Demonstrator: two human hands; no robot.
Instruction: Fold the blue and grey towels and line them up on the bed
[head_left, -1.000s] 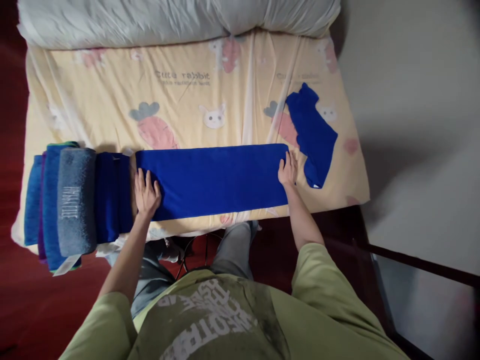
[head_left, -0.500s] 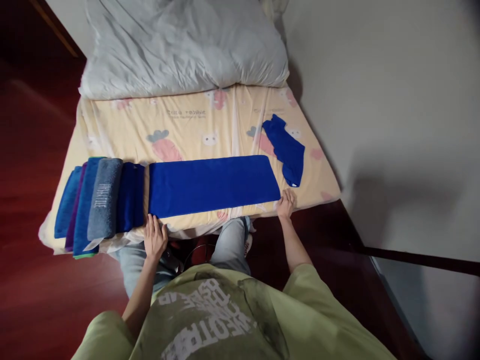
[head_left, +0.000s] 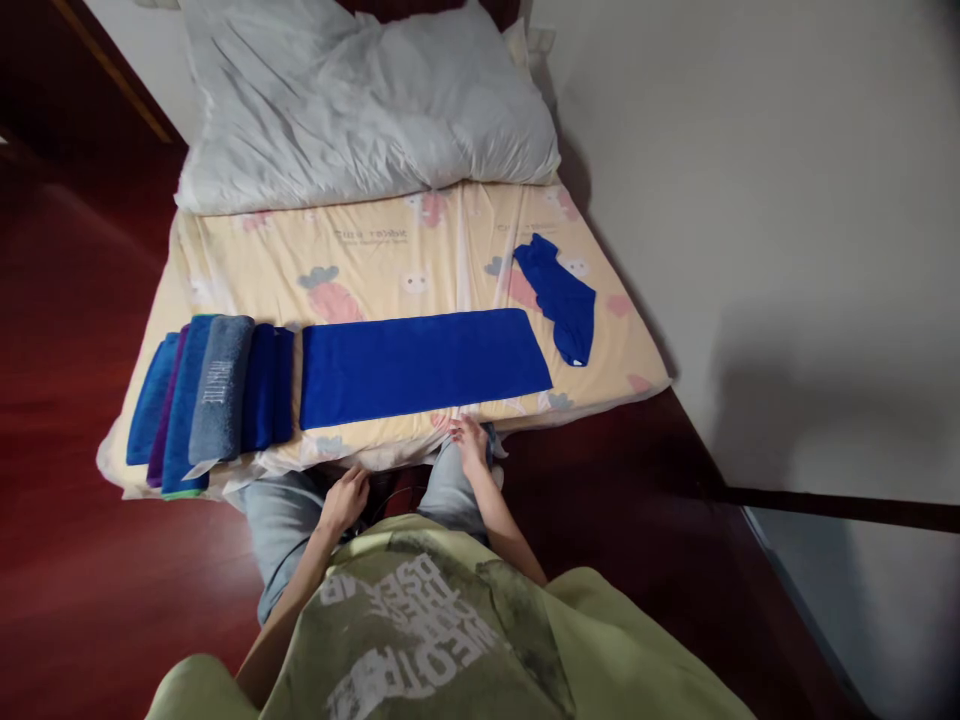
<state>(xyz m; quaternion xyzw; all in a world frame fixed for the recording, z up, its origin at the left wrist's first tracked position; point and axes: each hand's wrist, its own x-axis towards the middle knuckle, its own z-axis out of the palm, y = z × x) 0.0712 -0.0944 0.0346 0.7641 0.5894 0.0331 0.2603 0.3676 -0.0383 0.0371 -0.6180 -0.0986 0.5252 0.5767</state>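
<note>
A blue towel (head_left: 424,366) lies flat and smooth as a long strip along the near side of the bed. My left hand (head_left: 346,502) is over my left leg by the bed's edge, its fingers curled in and nothing seen in them. Above my right knee, just below the towel's near edge, is my right hand (head_left: 469,441), fingers loosely apart and holding nothing. Neither hand touches the towel. To the left, several folded towels overlap in a row, with a grey towel (head_left: 222,390) bearing white lettering among the blue and purple ones.
A crumpled blue cloth (head_left: 559,300) lies at the right of the bed. The mattress (head_left: 405,262) has a yellow sheet printed with carrots and rabbits. A pale bulky quilt (head_left: 367,120) covers the far end. A wall (head_left: 750,200) runs along the right.
Both hands have left the blue towel's near corners and drawn back towards my lap, the right one moving far to the left. The towel stays flat. My view has shifted slightly.
</note>
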